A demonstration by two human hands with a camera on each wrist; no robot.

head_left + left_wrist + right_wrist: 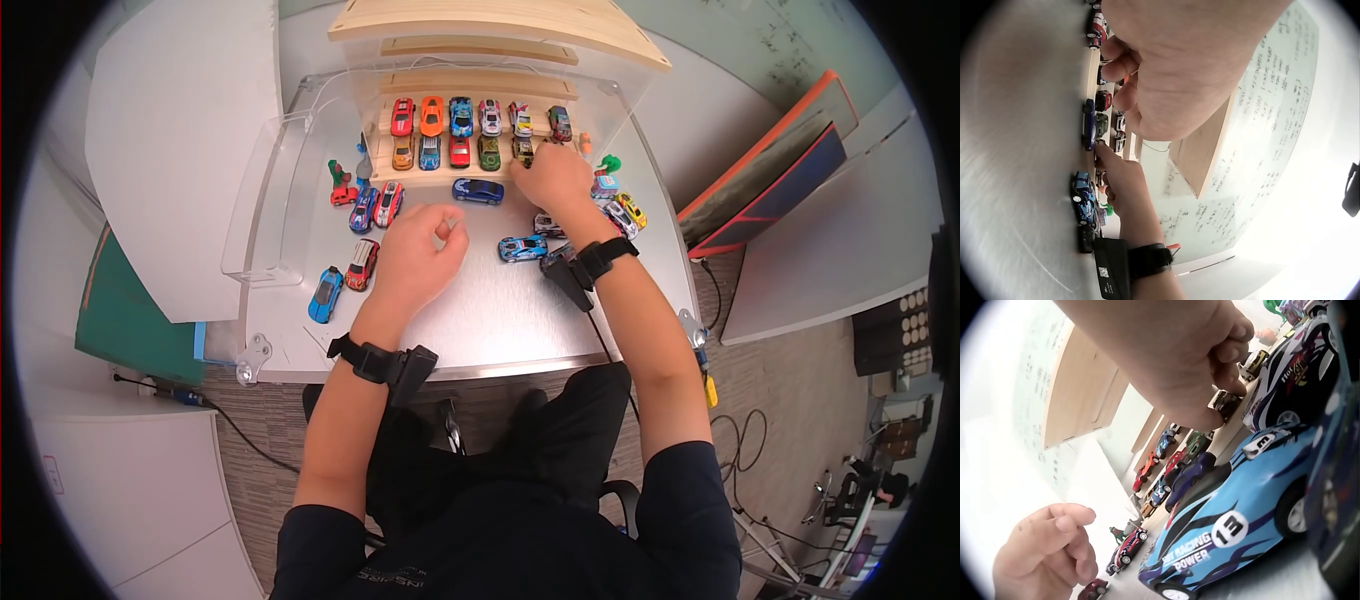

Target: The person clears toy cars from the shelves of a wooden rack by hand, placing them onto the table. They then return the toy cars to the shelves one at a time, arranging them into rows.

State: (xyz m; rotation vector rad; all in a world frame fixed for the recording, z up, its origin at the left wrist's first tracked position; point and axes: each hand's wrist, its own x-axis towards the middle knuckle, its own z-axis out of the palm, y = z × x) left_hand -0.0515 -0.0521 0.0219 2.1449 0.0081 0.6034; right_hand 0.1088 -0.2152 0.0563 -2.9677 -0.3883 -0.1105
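At the right end of the wooden rack's lower row, my right hand (558, 183) pinches a small camouflage car (522, 150). The right wrist view shows this dark car (1227, 405) between thumb and fingers, on the light wooden step. A dark blue car (478, 191) lies on the table just in front of the rack. My left hand (418, 255) hovers over the table, left of centre, its fingers loosely curled around nothing. In the left wrist view the blue car (1089, 125) stands below the right hand (1127, 184).
The rack (440, 178) holds two rows of toy cars under a clear cover. Red, white and blue cars (388, 204) stand at the left. A light blue car (523, 249) and several others are at the right, near a small green tree (610, 163).
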